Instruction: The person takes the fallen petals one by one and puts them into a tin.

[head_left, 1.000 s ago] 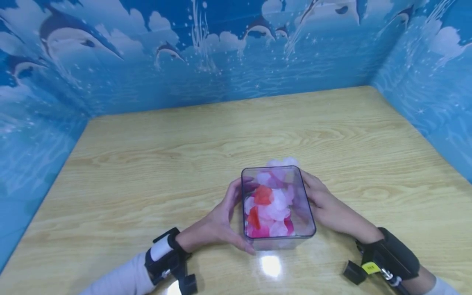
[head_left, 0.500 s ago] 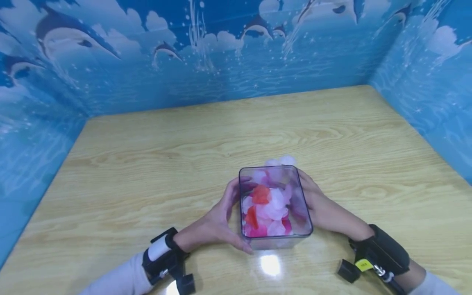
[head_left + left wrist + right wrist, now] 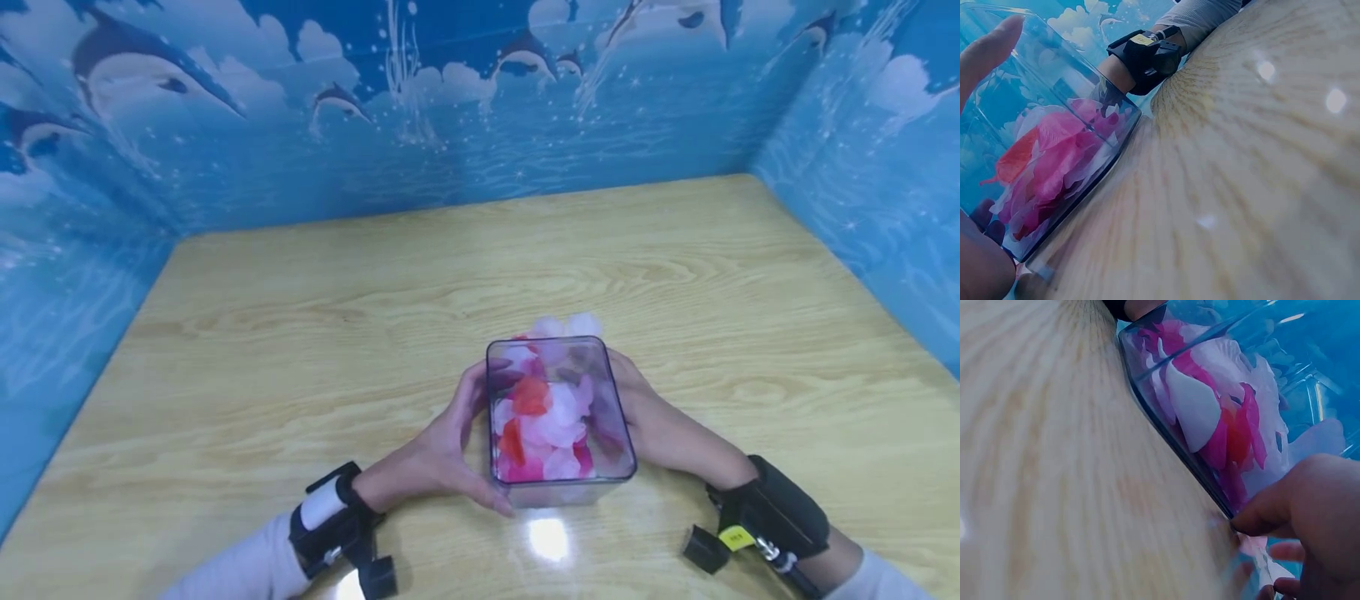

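Note:
A clear square plastic box [image 3: 562, 492] stands on the table, partly filled with pink, white and red artificial petals [image 3: 1194, 409]. My left hand [image 3: 438, 467] grips its left side, thumb at the near wall and fingers round the back, showing through the plastic. Against the right side lies my right hand [image 3: 660, 417], its fingers reaching behind the box. In the right wrist view its fingers are bent by the box's far bottom corner, among pale petals [image 3: 1266, 565]; whether they pinch any I cannot tell. Loose white petals [image 3: 583, 324] show behind the box.
The wood-grain table [image 3: 315, 325] spreads out around the box. Blue dolphin-print panels [image 3: 450, 158] rise along its back and both sides. Each wrist wears a black camera mount [image 3: 780, 508].
Behind the box, loose petals have shifted and spread left, with a red one now showing at the back rim. My left hand keeps its grip on the box; its contents look unchanged.

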